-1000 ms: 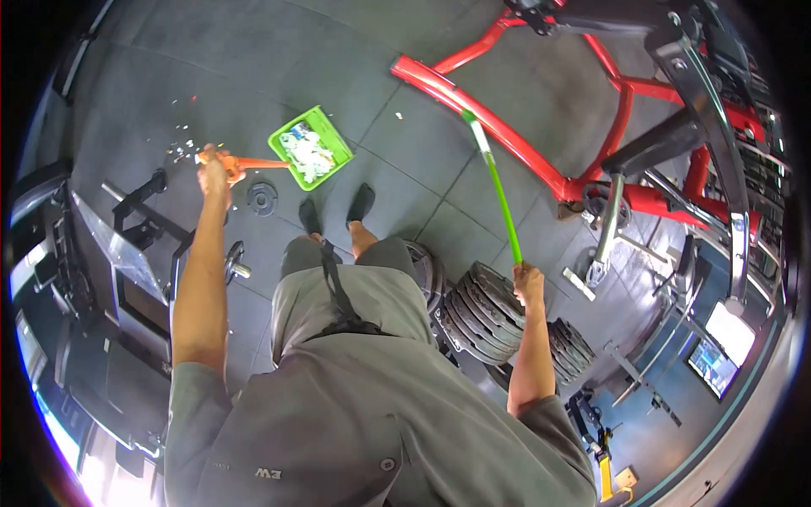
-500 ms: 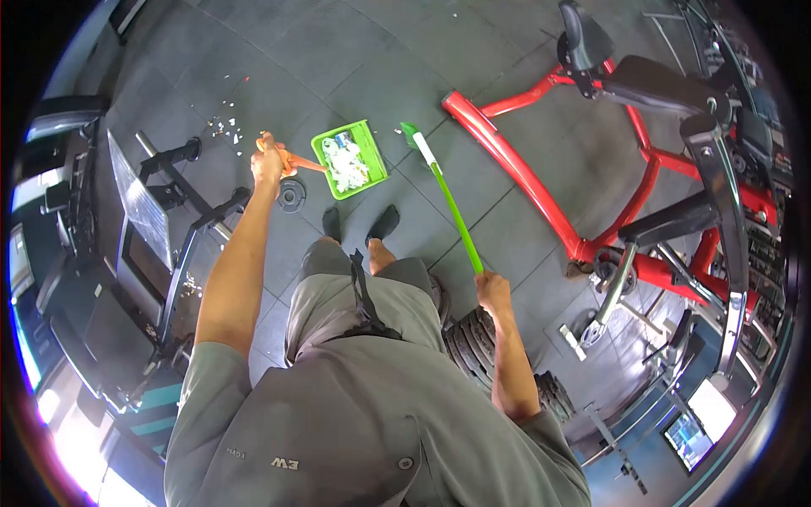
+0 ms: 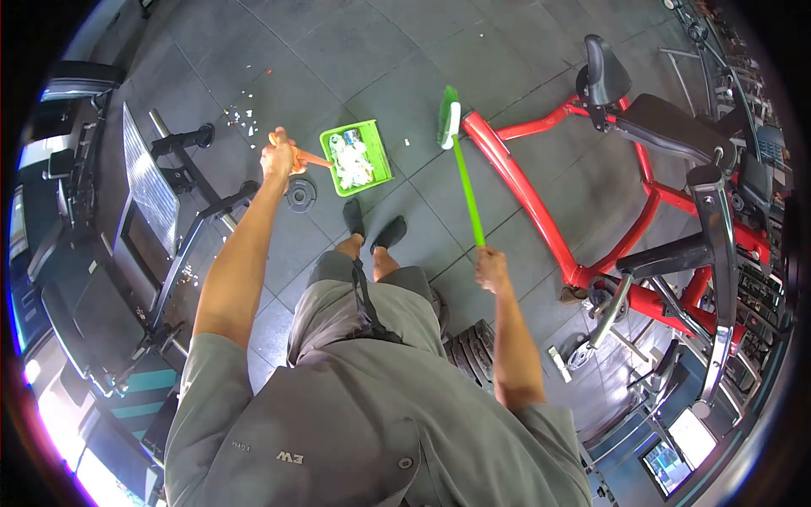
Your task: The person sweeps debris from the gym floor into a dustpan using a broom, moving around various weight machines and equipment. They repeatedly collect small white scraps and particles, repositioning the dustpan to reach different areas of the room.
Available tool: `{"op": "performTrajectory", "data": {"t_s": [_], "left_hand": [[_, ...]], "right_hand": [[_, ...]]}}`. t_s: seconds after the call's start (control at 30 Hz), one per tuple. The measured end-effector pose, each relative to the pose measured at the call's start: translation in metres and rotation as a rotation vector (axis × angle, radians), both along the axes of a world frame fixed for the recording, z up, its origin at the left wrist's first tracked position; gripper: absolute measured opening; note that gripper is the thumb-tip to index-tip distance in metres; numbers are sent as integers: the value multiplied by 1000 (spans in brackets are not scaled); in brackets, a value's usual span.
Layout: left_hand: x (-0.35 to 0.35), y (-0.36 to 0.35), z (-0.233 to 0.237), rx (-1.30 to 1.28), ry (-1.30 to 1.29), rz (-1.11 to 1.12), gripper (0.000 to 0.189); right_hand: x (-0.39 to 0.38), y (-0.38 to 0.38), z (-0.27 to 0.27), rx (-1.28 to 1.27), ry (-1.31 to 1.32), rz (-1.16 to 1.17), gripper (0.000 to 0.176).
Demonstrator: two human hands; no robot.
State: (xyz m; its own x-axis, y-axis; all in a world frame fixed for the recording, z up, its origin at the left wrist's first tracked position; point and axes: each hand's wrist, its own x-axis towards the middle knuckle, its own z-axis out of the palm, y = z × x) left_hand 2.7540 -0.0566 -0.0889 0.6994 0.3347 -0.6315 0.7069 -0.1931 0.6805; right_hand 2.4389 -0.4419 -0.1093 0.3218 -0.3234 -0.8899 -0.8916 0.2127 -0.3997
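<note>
My left hand [image 3: 277,157] is closed around the orange handle of a green dustpan [image 3: 388,158]. White scraps of litter [image 3: 351,160] lie in the pan, which is by the floor in front of my feet. My right hand [image 3: 492,269] grips the green stick of a broom [image 3: 467,188]. The broom's head, white with green bristles, is to the right of the pan, close to the end of a red machine frame. One small pale scrap [image 3: 406,142] lies on the floor between pan and broom.
White bits [image 3: 245,117] are scattered on the dark tiles at the left. A weight plate [image 3: 301,195] lies beside the dustpan. A red-framed exercise machine [image 3: 528,182] stands at right, a bench-like black frame [image 3: 190,173] at left. Stacked plates [image 3: 473,351] are near my right side.
The broom has swung outward to the right and up, away from the dustpan, its head turning. My right hand has risen slightly. My left hand still holds the dustpan; the view has shifted a little.
</note>
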Motion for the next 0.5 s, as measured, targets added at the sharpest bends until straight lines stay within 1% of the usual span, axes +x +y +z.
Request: {"op": "performTrajectory", "data": {"t_s": [0.07,0.17,0.2,0.27,0.33,0.43,0.5], "left_hand": [[9,2,-7,14,-25,-11,51],[17,-2,0,-15,-11,-19,53],[18,-5,3,-11,-28,-37,53],[20,-5,9,0,-59,-77,52],[24,-3,5,-11,-37,-71,53],[26,-5,13,-19,-18,-95,56],[28,-6,8,-28,-11,-101,56]], "right_hand": [[21,39,-23,77,18,-46,20],[39,67,-11,114,37,21,22],[44,69,2,91,38,49,24],[45,72,45,50,40,98,28],[48,64,84,14,38,78,31],[63,52,105,-153,31,210,33],[80,54,94,-177,-4,233,31]]}}
